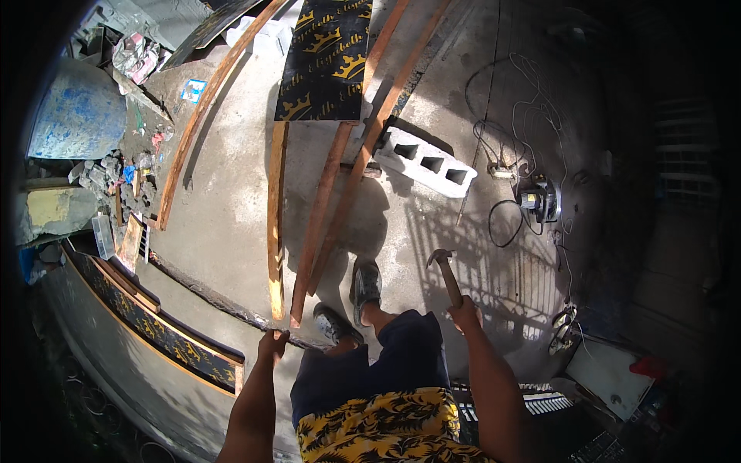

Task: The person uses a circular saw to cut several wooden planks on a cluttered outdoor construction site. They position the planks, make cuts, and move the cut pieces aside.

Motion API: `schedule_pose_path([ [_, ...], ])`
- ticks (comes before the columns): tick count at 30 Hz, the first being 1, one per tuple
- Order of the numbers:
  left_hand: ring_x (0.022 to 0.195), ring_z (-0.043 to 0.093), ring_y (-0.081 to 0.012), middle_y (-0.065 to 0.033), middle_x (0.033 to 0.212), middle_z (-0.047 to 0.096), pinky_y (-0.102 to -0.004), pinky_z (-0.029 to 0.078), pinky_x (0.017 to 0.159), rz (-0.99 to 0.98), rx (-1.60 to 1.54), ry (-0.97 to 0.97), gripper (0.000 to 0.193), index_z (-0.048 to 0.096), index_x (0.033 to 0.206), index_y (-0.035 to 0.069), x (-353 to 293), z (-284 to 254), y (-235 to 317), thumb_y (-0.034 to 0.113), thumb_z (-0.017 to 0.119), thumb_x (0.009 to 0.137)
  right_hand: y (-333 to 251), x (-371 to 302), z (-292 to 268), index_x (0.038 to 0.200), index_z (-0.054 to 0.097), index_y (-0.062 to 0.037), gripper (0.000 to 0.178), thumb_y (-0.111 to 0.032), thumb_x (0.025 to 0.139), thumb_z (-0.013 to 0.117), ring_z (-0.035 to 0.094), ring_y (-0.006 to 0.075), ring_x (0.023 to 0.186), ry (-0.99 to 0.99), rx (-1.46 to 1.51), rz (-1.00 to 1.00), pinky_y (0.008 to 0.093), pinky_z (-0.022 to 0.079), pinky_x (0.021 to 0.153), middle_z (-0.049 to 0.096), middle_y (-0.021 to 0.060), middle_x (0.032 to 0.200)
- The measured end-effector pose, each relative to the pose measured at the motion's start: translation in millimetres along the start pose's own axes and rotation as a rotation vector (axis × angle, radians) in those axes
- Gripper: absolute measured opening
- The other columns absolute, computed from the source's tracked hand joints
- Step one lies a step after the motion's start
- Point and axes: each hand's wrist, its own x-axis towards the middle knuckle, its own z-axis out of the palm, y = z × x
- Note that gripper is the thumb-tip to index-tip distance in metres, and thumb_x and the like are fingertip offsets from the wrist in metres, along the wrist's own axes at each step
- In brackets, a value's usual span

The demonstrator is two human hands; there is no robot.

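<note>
My right hand (465, 315) is wrapped round the wooden handle of a claw hammer (446, 276), its metal head pointing away from me over the concrete floor. My left hand (272, 346) is closed beside my left leg; whatever its fingers hold, if anything, is too small to make out. Just beyond it lie the near ends of wooden planks (276, 231), which run away from me under and beside a black panel (320, 85) with gold crown prints. A white hollow block (427, 164) lies on the floor to the right of the planks.
A dark power tool (542, 201) and tangled cords (532, 100) lie to the right. At left, another long plank (202, 116) lies near a blue drum (77, 112) and rubble (100, 177). A wood-framed black panel (174, 339) rests at lower left, past a floor edge.
</note>
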Motion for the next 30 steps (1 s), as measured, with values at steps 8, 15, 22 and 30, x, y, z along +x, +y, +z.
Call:
schedule_pose_path([
  [8, 0.072, 0.065, -0.015, -0.0063, 0.083, 0.069, -0.0307, 0.051, 0.062, -0.191, -0.277, -0.001, 0.03, 0.07, 0.106, 0.001, -97, 54, -71, 0.031, 0.069, 0.101, -92, 159, -120, 0.129, 0.058, -0.0148, 0.048, -0.036, 0.089, 0.074, 0.07, 0.038, 0.115, 0.081, -0.137, -0.194, 0.0525, 0.056, 0.096, 0.073, 0.0163, 0.12],
  [15, 0.076, 0.071, -0.0204, -0.0131, 0.097, 0.069, -0.0367, 0.058, 0.064, -0.54, -0.285, 0.006, 0.04, 0.059, 0.12, 0.0, -235, 163, 31, 0.032, 0.071, 0.1, -137, 307, -169, 0.124, 0.06, -0.0131, 0.039, -0.026, 0.091, 0.075, 0.07, 0.0368, 0.117, -0.009, -0.176, -0.488, 0.0511, 0.057, 0.096, 0.072, 0.0144, 0.125],
  [22, 0.086, 0.072, -0.0223, -0.0119, 0.111, 0.068, -0.0358, 0.056, 0.076, -0.492, -0.343, 0.01, 0.039, 0.055, 0.135, 0.003, -232, 223, 187, 0.026, 0.061, 0.105, -99, 371, -193, 0.122, 0.06, -0.012, 0.039, -0.027, 0.088, 0.074, 0.07, 0.0402, 0.112, -0.08, -0.024, -0.515, 0.0528, 0.055, 0.093, 0.073, 0.0188, 0.113],
  [30, 0.085, 0.069, -0.0176, -0.0086, 0.108, 0.066, -0.0312, 0.053, 0.073, -0.362, -0.465, -0.033, 0.039, 0.051, 0.138, 0.004, -203, 271, 272, 0.023, 0.059, 0.105, -87, 423, -218, 0.144, 0.049, -0.0168, 0.062, -0.036, 0.092, 0.076, 0.064, 0.0346, 0.13, -0.179, 0.128, -0.086, 0.0527, 0.053, 0.105, 0.064, 0.0143, 0.141],
])
